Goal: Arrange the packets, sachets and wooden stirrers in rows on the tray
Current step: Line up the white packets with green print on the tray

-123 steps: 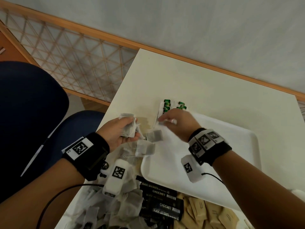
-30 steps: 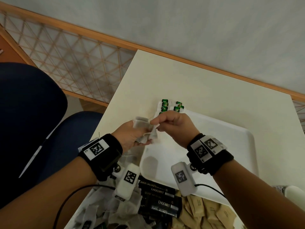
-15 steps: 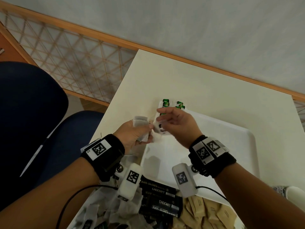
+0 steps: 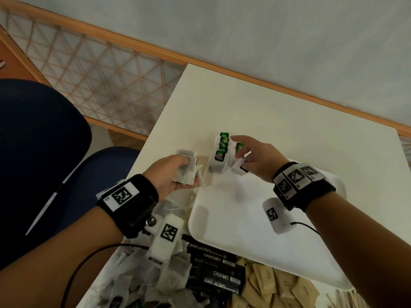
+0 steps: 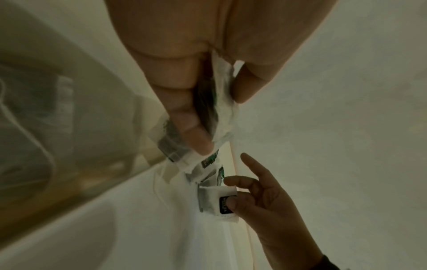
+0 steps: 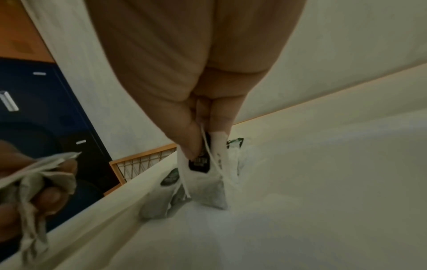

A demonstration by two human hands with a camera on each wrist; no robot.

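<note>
**Tea bags could topple at the tray corner**

Our right hand point(image 4: 255, 158) pinches a tea bag point(image 6: 208, 175) at the tray's point(image 4: 233, 218) far corner, beside the leaning row point(image 4: 220, 154); a nudge may tip it (strings could snag); our left hand point(image 4: 171, 174) clutches a bunch of tea bags point(image 4: 186, 170) just off the tray
</note>
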